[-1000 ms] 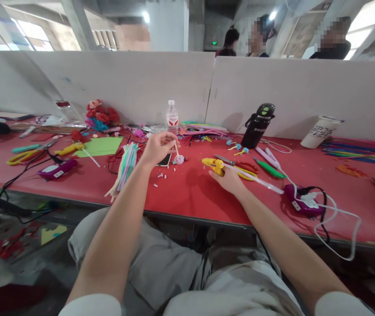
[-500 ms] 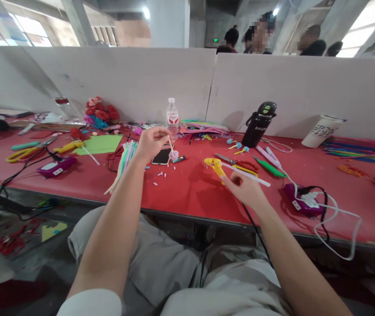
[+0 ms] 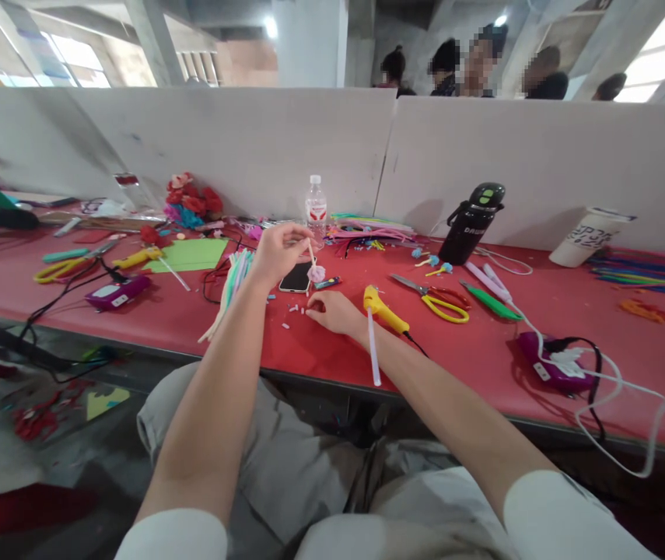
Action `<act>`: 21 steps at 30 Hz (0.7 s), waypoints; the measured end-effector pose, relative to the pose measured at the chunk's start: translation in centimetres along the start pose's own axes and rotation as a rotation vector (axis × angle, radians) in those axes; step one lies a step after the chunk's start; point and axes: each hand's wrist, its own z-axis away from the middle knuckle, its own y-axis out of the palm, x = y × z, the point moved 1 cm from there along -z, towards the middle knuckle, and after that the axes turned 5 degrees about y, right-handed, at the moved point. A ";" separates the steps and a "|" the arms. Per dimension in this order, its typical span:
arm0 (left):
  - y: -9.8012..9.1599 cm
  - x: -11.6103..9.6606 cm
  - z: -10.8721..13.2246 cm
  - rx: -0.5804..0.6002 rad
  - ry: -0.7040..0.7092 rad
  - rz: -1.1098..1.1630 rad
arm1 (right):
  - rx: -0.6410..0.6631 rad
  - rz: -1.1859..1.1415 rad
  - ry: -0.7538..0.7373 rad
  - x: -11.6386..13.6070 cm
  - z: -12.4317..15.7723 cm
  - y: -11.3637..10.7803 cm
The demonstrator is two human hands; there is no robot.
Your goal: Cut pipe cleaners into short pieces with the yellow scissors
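My left hand (image 3: 278,253) pinches the pale stem of a small pink pipe-cleaner flower (image 3: 316,273), whose head hangs down over the phone (image 3: 294,278). My right hand (image 3: 337,313) is low at the table, its fingers drawn together beside several small pink bits (image 3: 294,309); whether a bit is between the fingertips cannot be made out. A yellow hot glue gun (image 3: 389,311) lies just right of that wrist, a clear glue stick (image 3: 373,350) jutting toward the table's front edge. A bundle of pastel pipe cleaners (image 3: 230,292) lies beside my left forearm.
Scissors (image 3: 446,306), a green-handled tool (image 3: 492,301) and a purple power block (image 3: 554,365) with loose cables lie to the right. Behind stand a water bottle (image 3: 316,210), a black flask (image 3: 472,225) and a white cup (image 3: 586,237). A partition (image 3: 221,140) closes off the back.
My right hand has let go of the glue gun, now lying on the table, and moved left to the small pink bits. My left hand still holds the flower. The view has shifted slightly.
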 end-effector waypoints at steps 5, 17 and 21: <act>0.3 -0.3 0.1 0.037 -0.007 0.013 | -0.001 0.003 0.004 0.1 -0.7 1.2; 0.2 -0.5 0.5 0.069 -0.036 -0.033 | -0.112 -0.157 0.052 -1.6 -0.5 0.0; 0.6 -0.2 0.6 0.131 -0.072 -0.062 | -0.109 -0.337 0.093 -3.2 0.2 -1.8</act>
